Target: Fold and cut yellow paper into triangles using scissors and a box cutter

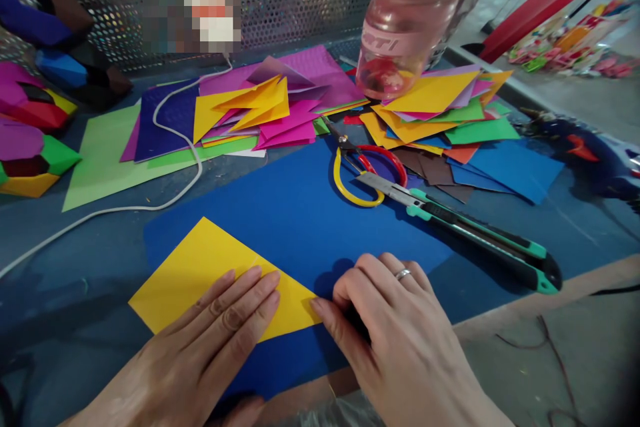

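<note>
A yellow sheet of paper (200, 267) lies on a large blue sheet (280, 213), its right end narrowing to a point. My left hand (210, 340) rests flat across the yellow paper, its fingers stretched out and lying side by side. At the paper's right tip is my right hand (390, 320), fingers curled and a ring on one of them; the thumb tip touches the yellow point. A cutter knife (465, 227) with green and black handle lies beyond my right hand, its blade end over the scissors (367, 173) with yellow and red handles.
Piles of coloured paper (435, 107) lie at the back, beside a pink bottle (400, 27). A white cable (185, 190) crosses the left side. Folded paper shapes (30, 153) stand far left; a dark blue tool (585, 147) lies far right, near the table edge.
</note>
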`<move>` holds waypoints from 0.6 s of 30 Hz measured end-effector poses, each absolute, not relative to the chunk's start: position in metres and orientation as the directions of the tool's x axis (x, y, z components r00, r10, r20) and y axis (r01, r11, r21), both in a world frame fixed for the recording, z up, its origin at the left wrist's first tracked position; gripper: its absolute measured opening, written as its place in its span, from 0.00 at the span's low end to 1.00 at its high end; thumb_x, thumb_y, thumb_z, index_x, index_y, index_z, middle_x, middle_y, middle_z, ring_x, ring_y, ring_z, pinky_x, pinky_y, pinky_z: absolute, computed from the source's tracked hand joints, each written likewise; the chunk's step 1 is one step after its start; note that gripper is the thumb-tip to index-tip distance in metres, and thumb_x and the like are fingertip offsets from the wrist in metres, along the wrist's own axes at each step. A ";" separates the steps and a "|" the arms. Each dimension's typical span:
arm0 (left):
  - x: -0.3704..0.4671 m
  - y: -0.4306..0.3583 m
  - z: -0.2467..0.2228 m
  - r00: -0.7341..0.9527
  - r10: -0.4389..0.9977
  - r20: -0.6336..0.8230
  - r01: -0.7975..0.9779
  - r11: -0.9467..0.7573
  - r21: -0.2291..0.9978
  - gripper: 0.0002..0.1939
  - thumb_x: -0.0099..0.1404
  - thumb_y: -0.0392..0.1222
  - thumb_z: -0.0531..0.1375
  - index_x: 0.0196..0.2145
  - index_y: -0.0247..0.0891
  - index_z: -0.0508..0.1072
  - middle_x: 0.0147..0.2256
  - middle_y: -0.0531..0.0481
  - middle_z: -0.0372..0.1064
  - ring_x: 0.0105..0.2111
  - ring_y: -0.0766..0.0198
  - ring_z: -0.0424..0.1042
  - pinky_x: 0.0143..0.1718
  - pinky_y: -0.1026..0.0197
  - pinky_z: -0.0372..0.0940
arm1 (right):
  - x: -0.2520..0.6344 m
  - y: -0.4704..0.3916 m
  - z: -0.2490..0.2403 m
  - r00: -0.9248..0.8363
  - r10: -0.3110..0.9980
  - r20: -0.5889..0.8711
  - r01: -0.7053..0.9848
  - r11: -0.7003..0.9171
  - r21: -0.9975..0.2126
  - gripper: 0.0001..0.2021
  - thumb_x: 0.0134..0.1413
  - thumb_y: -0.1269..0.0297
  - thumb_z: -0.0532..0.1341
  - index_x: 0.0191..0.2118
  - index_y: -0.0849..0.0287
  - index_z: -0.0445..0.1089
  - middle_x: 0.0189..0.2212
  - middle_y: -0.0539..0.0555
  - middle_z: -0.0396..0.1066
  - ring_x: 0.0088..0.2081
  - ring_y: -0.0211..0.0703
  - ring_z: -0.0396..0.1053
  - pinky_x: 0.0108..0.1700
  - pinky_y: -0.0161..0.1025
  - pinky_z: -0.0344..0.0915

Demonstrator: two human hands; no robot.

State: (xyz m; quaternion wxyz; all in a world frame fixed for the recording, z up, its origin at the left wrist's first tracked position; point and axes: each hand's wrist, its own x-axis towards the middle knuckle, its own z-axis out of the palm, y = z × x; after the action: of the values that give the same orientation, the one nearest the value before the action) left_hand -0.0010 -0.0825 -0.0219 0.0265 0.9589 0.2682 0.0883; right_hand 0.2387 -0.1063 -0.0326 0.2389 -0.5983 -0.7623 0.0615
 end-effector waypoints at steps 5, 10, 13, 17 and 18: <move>-0.001 -0.084 -0.022 0.828 0.536 0.166 0.522 -0.844 0.120 0.31 0.69 0.38 0.52 0.68 0.32 0.54 0.63 0.41 0.62 0.66 0.54 0.56 0.67 0.50 0.53 | 0.240 -0.108 -0.033 -0.129 0.944 0.304 0.853 0.262 -0.452 0.08 0.64 0.62 0.59 0.33 0.57 0.64 0.28 0.49 0.64 0.31 0.43 0.59 0.37 0.42 0.51; -0.005 -0.082 -0.025 0.837 0.522 0.167 0.505 -0.853 0.132 0.34 0.68 0.36 0.53 0.70 0.32 0.49 0.65 0.41 0.59 0.67 0.54 0.55 0.67 0.50 0.52 | 0.243 -0.109 -0.032 -0.131 0.949 0.287 0.830 0.263 -0.492 0.02 0.62 0.71 0.57 0.40 0.57 0.64 0.31 0.49 0.66 0.32 0.43 0.60 0.36 0.41 0.53; -0.007 -0.078 -0.026 0.864 0.460 0.203 0.454 -0.887 0.079 0.34 0.67 0.37 0.54 0.68 0.28 0.52 0.65 0.40 0.59 0.67 0.53 0.55 0.68 0.52 0.51 | 0.245 -0.110 -0.031 -0.134 0.951 0.277 0.818 0.264 -0.511 0.05 0.64 0.73 0.55 0.41 0.57 0.64 0.32 0.50 0.67 0.33 0.43 0.61 0.37 0.42 0.54; -0.008 -0.074 -0.026 0.890 0.403 0.215 0.404 -0.914 0.040 0.33 0.64 0.38 0.56 0.65 0.24 0.58 0.65 0.39 0.59 0.67 0.53 0.53 0.69 0.54 0.48 | 0.248 -0.112 -0.032 -0.132 0.950 0.284 0.803 0.271 -0.531 0.06 0.65 0.74 0.54 0.41 0.57 0.65 0.32 0.50 0.67 0.32 0.42 0.61 0.36 0.42 0.55; -0.007 -0.074 -0.025 0.887 0.410 0.212 0.411 -0.911 0.041 0.33 0.64 0.38 0.56 0.65 0.25 0.59 0.65 0.39 0.59 0.67 0.53 0.53 0.69 0.54 0.48 | 0.249 -0.114 -0.032 -0.129 0.949 0.288 0.800 0.271 -0.535 0.06 0.65 0.74 0.53 0.41 0.57 0.65 0.32 0.50 0.67 0.32 0.42 0.61 0.36 0.42 0.55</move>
State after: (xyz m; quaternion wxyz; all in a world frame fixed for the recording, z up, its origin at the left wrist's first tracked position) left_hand -0.0075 -0.0737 -0.0249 -0.0025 0.9714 0.2112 0.1086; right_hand 0.2488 -0.1136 -0.0324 0.2951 -0.5904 -0.7406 0.1260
